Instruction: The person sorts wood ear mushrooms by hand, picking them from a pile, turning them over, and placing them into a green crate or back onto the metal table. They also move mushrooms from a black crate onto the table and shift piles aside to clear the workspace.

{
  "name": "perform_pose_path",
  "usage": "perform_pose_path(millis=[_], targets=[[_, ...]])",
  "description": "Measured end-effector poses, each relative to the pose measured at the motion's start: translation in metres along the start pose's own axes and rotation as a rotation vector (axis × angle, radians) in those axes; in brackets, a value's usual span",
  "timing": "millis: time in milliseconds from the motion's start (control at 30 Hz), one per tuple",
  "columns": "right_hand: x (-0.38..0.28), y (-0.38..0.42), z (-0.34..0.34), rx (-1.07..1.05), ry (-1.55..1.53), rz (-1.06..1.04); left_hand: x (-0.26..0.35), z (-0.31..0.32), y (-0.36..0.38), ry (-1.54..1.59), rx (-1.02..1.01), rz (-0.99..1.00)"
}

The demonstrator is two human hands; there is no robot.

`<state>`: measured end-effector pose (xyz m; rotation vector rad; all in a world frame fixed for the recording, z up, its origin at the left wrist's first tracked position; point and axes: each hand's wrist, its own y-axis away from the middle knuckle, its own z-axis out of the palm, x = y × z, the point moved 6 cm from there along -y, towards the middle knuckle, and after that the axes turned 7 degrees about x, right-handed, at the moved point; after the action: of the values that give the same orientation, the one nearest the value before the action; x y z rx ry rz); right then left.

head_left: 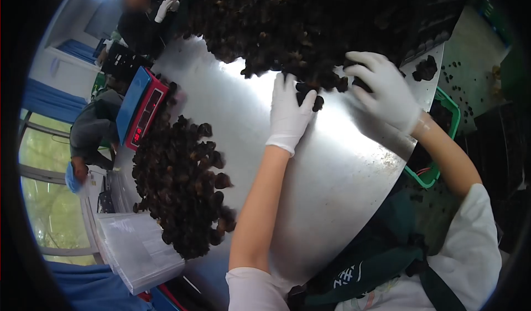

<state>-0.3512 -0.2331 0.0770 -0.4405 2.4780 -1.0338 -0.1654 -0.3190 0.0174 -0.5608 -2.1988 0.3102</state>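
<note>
My left hand [290,113], in a white glove, reaches to the near edge of a big heap of dark brown, mushroom-like pieces [287,29]. Its thumb and fingers close round a few dark pieces [307,96] just above the metal table [326,161]. To the right, my gloved right hand [385,92] bends over the heap's edge, slightly blurred. A dark piece [360,84] shows between its thumb and fingers, partly hidden by the hand.
A second pile of dark pieces [180,183] lies on the left, beside a red and blue scale [145,109]. A green crate [434,172] stands below the table's right edge. Co-workers [97,123] are at the left and far end. Clear plastic sheets [138,250] lie lower left.
</note>
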Motion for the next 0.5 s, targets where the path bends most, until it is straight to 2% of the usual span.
perform_pose_path(millis=[67, 133, 167, 200, 267, 333, 367, 400, 467, 500], targets=[[0.022, -0.017, 0.042, -0.213, -0.032, 0.140, 0.004, 0.007, 0.002, -0.049, -0.095, 0.079], [0.028, -0.011, 0.066, -0.384, 0.049, 0.129, 0.024, -0.006, 0.027, -0.058, -0.266, 0.123], [0.025, 0.000, 0.068, -0.248, -0.054, 0.026, 0.023, -0.019, 0.039, -0.094, -0.248, 0.175], [0.019, 0.007, 0.064, -0.298, -0.172, -0.023, 0.021, -0.032, 0.048, -0.127, -0.229, 0.224], [0.017, 0.019, 0.046, -0.410, -0.242, -0.031, 0.006, -0.064, 0.053, -0.121, -0.118, 0.137], [0.027, 0.011, 0.018, -0.406, -0.083, -0.025, -0.010, -0.091, 0.047, -0.101, -0.004, 0.053], [0.030, 0.002, 0.009, -0.292, 0.078, -0.074, -0.015, -0.099, 0.040, -0.097, 0.040, -0.003], [0.030, -0.012, 0.003, -0.137, 0.036, -0.107, -0.018, -0.100, 0.031, -0.093, 0.084, -0.054], [0.029, -0.035, 0.019, 0.019, -0.156, 0.085, -0.009, -0.078, 0.010, -0.062, 0.080, 0.077], [0.025, -0.043, 0.039, 0.066, -0.155, 0.048, -0.003, -0.065, 0.002, -0.048, 0.079, 0.140]])
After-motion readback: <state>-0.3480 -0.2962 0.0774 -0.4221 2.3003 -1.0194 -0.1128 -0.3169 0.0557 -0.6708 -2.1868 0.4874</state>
